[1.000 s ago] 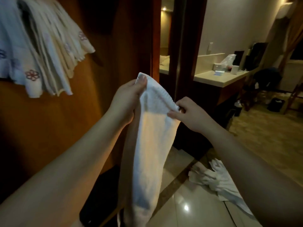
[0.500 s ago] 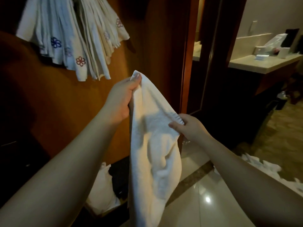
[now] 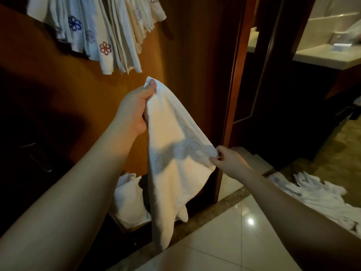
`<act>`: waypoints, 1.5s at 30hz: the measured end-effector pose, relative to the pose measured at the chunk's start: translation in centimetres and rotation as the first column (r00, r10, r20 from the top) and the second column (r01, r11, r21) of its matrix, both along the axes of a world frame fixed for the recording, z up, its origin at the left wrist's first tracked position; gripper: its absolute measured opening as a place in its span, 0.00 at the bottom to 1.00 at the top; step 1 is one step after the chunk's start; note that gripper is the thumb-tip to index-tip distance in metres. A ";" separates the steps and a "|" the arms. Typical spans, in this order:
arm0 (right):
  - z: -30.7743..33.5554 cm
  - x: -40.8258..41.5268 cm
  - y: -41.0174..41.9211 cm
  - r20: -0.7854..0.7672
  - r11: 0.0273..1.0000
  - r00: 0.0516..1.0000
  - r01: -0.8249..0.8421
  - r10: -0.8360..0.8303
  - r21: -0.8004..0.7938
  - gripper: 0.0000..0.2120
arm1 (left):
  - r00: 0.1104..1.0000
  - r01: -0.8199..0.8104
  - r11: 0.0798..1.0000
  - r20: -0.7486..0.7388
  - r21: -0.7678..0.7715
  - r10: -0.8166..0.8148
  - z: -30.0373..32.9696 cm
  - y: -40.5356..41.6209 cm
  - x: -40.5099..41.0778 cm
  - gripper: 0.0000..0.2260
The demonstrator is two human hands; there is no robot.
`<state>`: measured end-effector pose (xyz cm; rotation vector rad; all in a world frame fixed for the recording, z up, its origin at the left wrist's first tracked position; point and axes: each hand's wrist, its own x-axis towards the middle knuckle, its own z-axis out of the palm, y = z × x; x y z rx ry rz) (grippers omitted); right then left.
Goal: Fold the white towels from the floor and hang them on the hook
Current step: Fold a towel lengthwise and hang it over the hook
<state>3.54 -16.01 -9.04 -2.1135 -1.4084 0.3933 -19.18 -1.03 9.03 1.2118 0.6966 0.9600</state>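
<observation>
1. Compared with half a second earlier, the right hand [image 3: 228, 163] has been drawn lower and further outward, so that the upper edge of the white towel [image 3: 175, 153] is stretched into a steeper slope; the hanging towels [image 3: 101, 32] now appear closer above the grip.
2. The wooden wall [image 3: 195, 55] behind the grip is smooth, orange-brown and flat; the hook itself cannot be seen.
3. The glossy floor tiles [image 3: 224, 241] below the grip show a bright reflection and a darker stone border strip.
4. The white towel is held in the air, suspended between the two grips. It is soft terry cloth, hanging as a long tapering drape with a ribbed hem at the right pinch.
5. The hanging towels above the left grip form a bunched fan of thin folded cloths, some embroidered with blue and red flowers. Part of the task is judged done.
6. The towels on the floor [image 3: 322, 196], right of and below the right grip, lie crumpled and are left to fold.
7. The left hand [image 3: 134, 112] is clenched round one top corner of the towel.
8. The right hand pinches the opposite corner between thumb and fingers.
</observation>
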 end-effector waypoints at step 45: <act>7.4 -12.4 -3.4 -0.271 0.924 0.931 -0.137 0.243 0.358 0.02 | 0.995 0.012 0.983 -0.098 -0.182 -0.030 -12.4 -9.7 -4.3 0.17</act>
